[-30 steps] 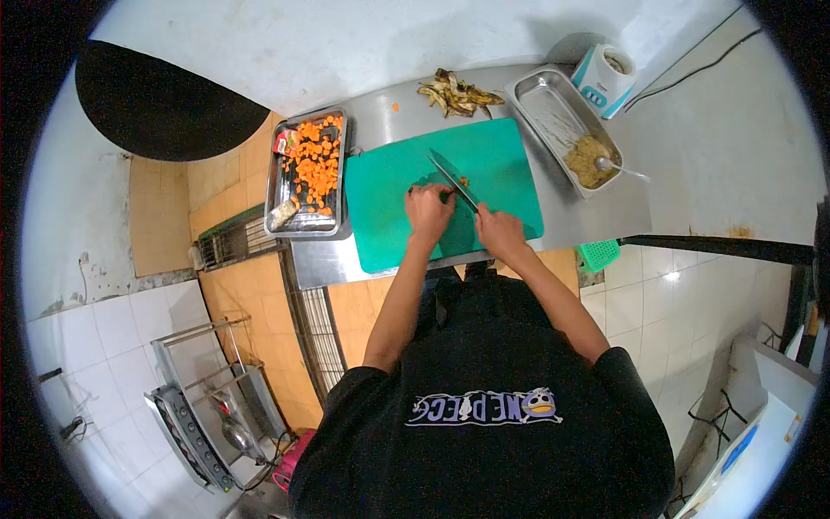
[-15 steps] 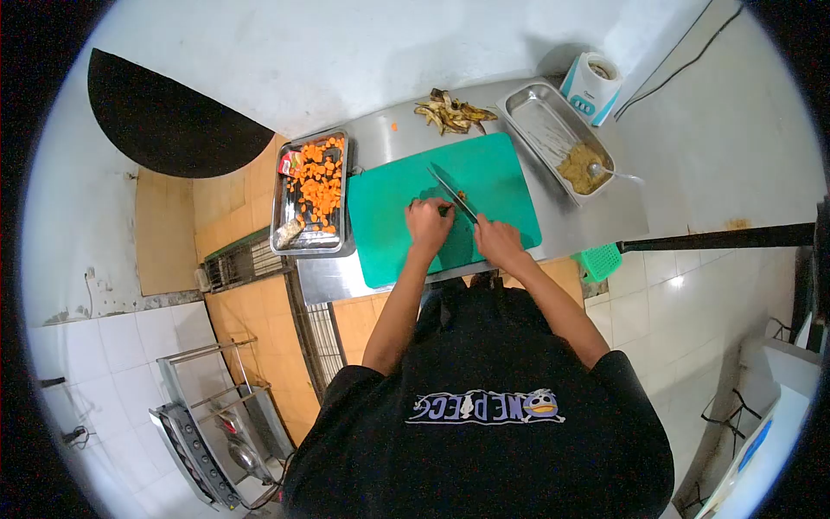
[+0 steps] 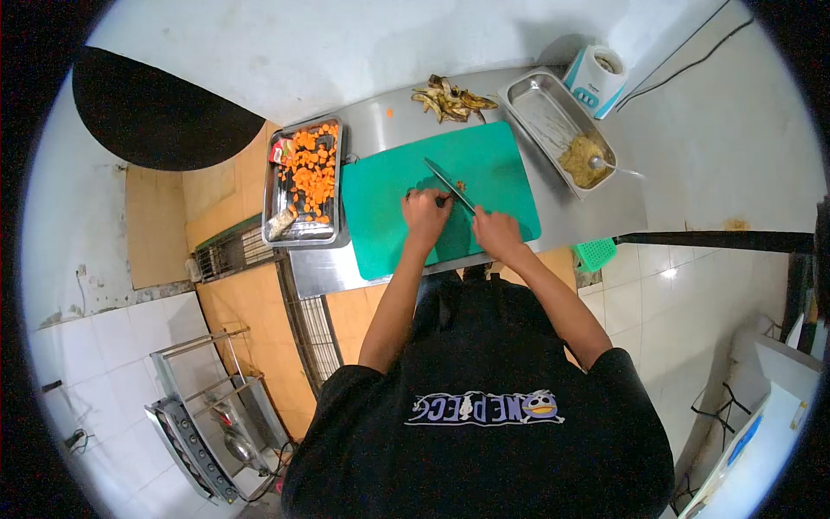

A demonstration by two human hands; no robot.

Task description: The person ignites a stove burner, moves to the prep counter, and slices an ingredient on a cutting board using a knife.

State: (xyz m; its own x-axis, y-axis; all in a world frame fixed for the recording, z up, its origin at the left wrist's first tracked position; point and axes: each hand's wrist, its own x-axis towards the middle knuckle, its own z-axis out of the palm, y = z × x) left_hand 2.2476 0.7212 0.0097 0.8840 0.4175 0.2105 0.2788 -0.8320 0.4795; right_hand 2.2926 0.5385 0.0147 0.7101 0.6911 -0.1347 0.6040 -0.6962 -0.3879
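My right hand (image 3: 496, 232) grips a knife (image 3: 448, 183) by its handle, and the blade slants away to the upper left over a green cutting board (image 3: 380, 233). Close to the blade's left side, my left hand (image 3: 424, 214) has its fingers closed around a small dark piece (image 3: 443, 201), too small to identify. A few tiny brown bits (image 3: 461, 185) lie on the board just right of the blade.
Left of the board stands a metal tray (image 3: 338, 186) of cut carrots (image 3: 313, 177) with small packets. Brown peels (image 3: 451, 102) lie behind the board. At right are a steel pan (image 3: 527, 108) holding yellowish mash (image 3: 581, 160) and a spoon, and a white-and-blue appliance (image 3: 596, 82).
The whole view has shifted slightly, so the table appears a little higher. Both hands keep nearly the same place on the board, with the knife still slanted beside the left fingers.
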